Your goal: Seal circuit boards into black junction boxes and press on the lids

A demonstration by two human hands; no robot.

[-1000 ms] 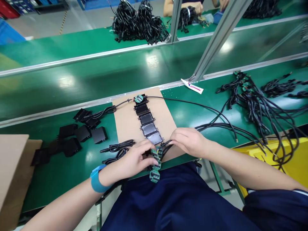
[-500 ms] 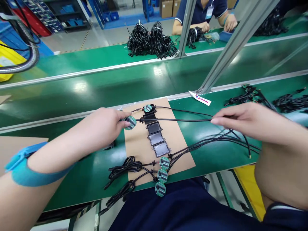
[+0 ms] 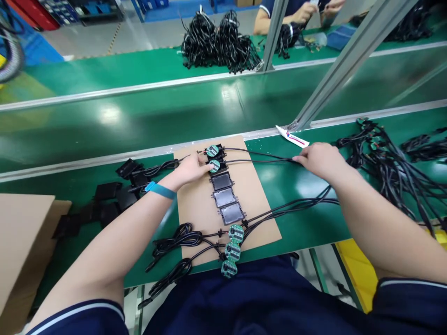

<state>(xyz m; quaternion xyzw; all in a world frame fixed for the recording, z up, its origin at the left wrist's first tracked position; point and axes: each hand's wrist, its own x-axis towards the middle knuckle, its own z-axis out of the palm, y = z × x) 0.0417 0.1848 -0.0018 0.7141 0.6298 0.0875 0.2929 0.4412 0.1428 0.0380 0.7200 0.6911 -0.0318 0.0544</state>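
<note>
My left hand (image 3: 191, 169) pinches the edge of a small round green circuit board (image 3: 215, 165), which sits at the second black plastic case from the far end of a row. Another round board (image 3: 212, 150) lies in the farthest case. Nearer me, three black cases (image 3: 224, 197) lie open on a sheet of brown cardboard (image 3: 195, 207). Off to the right, my right hand (image 3: 318, 157) is closed on a black cable (image 3: 260, 161) that runs to the held board. Three more wired circuit boards (image 3: 233, 251) rest at the front edge.
A white tube (image 3: 292, 137) lies near the metal post (image 3: 326, 81). Bundled black cables (image 3: 387, 167) spread at right; black cases (image 3: 108, 195) and a cardboard box (image 3: 26, 237) stand at left. Across the bench, a co-worker's hands (image 3: 304, 13) are beside a cable pile (image 3: 218, 42).
My left hand has moved the circuit board right and slightly away, from left of the cases to the second one. My right hand has shifted slightly up, still gripping cable. The view has tilted down.
</note>
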